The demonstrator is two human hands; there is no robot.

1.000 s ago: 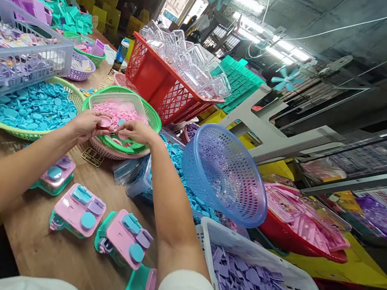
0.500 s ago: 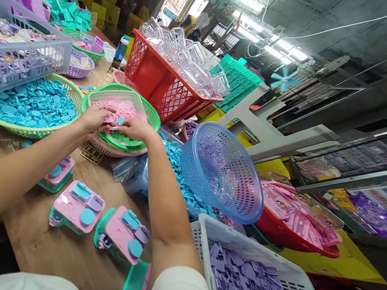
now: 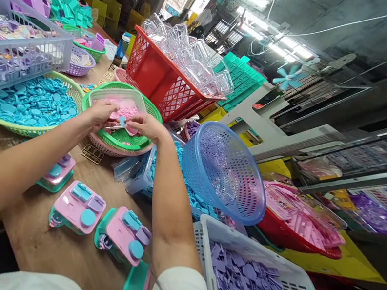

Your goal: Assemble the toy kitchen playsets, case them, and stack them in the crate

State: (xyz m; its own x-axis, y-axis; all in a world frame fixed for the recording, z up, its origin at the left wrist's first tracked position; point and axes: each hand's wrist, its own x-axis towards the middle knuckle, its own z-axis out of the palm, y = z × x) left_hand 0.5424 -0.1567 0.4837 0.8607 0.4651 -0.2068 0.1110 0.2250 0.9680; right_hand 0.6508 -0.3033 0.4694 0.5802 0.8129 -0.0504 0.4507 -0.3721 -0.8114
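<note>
Both my hands work over a clear tray (image 3: 138, 98) of small pink pieces (image 3: 122, 107), set in a green basket (image 3: 152, 111). My right hand (image 3: 149, 127) pinches a rounded pink plastic piece (image 3: 131, 130) at the tray's near side. My left hand (image 3: 100, 113) is at the tray's near left edge with its fingers curled together; what is in them is hidden. A small blue piece (image 3: 122, 120) shows between the two hands. Nearer me on the table stand pink-topped toy boxes (image 3: 75, 204) with teal bases and blue and purple parts.
Left of the hands is a yellow-green basket of blue parts (image 3: 33, 103). A red crate (image 3: 154, 69) of clear covers stands behind. To the right are a tilted blue basket (image 3: 224, 170) and a white crate (image 3: 205, 226) of purple pieces.
My right hand has moved a little right, away from my left, and a pink piece now shows in its fingers. The pink piece seen at my left hand earlier no longer shows there.
</note>
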